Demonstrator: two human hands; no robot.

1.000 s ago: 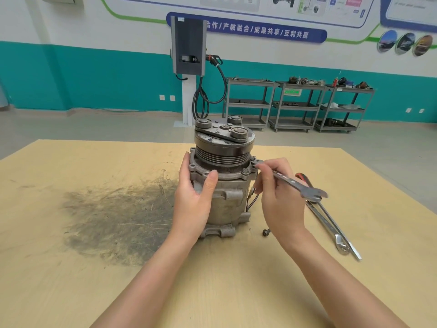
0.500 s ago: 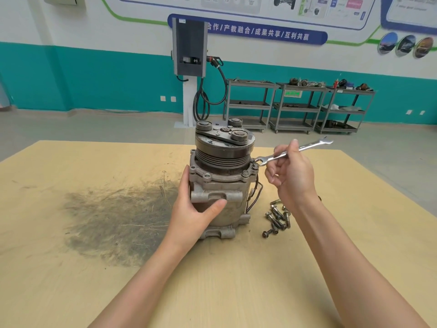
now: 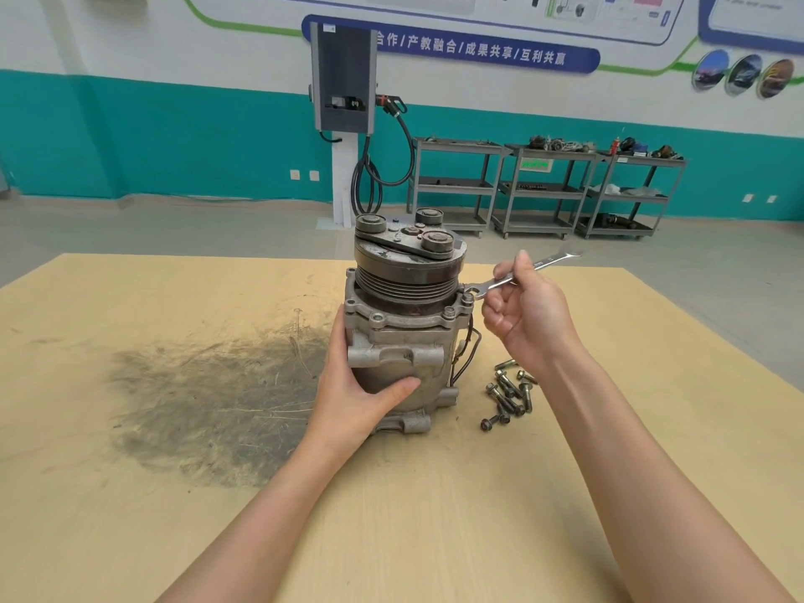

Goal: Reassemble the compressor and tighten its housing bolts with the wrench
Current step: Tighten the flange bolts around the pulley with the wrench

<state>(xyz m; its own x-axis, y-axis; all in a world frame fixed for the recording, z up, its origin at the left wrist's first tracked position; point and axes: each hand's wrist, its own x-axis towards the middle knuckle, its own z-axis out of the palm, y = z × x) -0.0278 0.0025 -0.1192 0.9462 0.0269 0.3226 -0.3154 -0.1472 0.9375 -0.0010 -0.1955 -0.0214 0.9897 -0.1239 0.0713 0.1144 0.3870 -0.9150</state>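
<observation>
The grey metal compressor (image 3: 402, 324) stands upright on the wooden table (image 3: 174, 298), its dark pulley on top. My left hand (image 3: 354, 393) grips its lower body from the left, thumb across the front. My right hand (image 3: 528, 317) holds a silver wrench (image 3: 522, 272) by the shaft, to the right of the compressor. The wrench's lower end sits at a housing bolt (image 3: 466, 296) on the flange's right side; its other end points up and right.
Several loose bolts (image 3: 507, 393) lie on the table just right of the compressor's base. A dark greasy smear (image 3: 204, 398) covers the table to the left. Metal shelf carts (image 3: 548, 189) and a wall charger (image 3: 343, 80) stand far behind.
My right hand swung the wrench handle from low and near me up and away to the right, its end staying at the flange bolt. My left hand slid lower on the housing.
</observation>
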